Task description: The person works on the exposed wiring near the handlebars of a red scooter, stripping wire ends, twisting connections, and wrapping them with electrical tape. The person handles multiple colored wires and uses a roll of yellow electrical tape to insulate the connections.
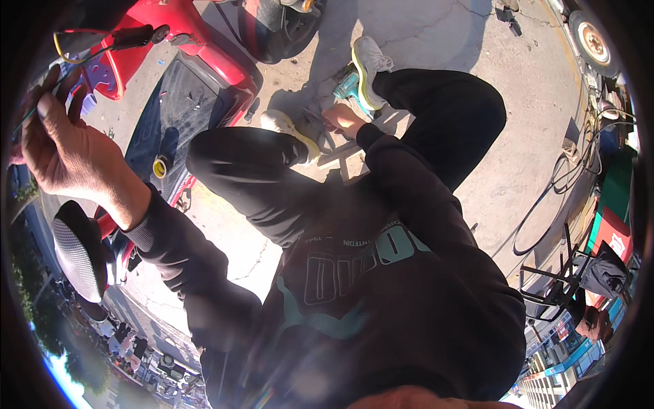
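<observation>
My left hand (76, 138) is raised at the left, its thumb and fingers pinched on a thin green wire (71, 71). The wire runs up to a black part with a round metal end (135, 37), beside a yellow wire and the red bodywork (194, 20) of a scooter. My right hand (343, 120) is low between my shoes, fingers curled, next to grey pieces whose kind I cannot make out. Whether it holds one of them is unclear. A teal power tool (347, 87) lies on the ground just beyond it, partly hidden by my shoe (369, 71).
On the scooter's black footboard (176, 97) stands a roll of yellow tape (160, 166). A black seat (79, 250) is at the left. At the right are a wheel (592, 41), a looped black hose (531, 214), a metal-framed chair (546, 281) and another person's hand (595, 323).
</observation>
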Tool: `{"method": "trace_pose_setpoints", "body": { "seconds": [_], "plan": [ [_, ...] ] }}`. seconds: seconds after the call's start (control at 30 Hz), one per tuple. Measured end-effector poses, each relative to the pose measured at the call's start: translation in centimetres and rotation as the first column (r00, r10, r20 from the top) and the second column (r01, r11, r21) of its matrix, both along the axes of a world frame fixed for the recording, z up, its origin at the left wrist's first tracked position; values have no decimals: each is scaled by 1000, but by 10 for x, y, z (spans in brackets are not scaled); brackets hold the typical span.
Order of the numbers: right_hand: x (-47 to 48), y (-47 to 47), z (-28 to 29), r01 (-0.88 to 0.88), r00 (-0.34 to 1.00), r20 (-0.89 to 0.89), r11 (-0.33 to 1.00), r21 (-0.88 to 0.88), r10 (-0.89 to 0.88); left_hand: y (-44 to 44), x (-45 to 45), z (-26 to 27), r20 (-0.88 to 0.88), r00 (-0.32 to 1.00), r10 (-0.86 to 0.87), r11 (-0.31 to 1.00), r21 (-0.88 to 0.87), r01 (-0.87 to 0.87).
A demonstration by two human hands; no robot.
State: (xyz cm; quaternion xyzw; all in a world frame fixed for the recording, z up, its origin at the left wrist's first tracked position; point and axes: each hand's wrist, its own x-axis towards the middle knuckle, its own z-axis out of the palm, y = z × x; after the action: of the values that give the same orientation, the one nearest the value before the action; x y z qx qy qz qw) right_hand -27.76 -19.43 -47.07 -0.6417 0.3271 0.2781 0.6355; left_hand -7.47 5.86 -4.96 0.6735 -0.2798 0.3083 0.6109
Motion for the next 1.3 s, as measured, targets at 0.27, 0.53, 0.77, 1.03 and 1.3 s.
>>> {"method": "trace_pose_setpoints", "body": {
  "seconds": [0.27,0.53,0.77,1.03,1.3],
  "plan": [
    [-54,54,-139,-415,907,-302,735,-536,292,13,-5,5,143,957,251,966,28,-257],
    [-70,62,-157,-474,837,-322,293,-830,442,13,-34,7,156,833,531,820,156,-551],
    [-71,39,-176,-501,788,-244,358,-788,565,2,-23,6,103,887,451,880,116,-461],
    [-16,46,-98,-491,870,-256,775,-397,421,-13,-56,5,-107,956,273,962,22,-273],
    [6,45,130,109,916,329,933,344,-229,-14,-52,26,-211,975,71,997,45,-63]
  ]
}}
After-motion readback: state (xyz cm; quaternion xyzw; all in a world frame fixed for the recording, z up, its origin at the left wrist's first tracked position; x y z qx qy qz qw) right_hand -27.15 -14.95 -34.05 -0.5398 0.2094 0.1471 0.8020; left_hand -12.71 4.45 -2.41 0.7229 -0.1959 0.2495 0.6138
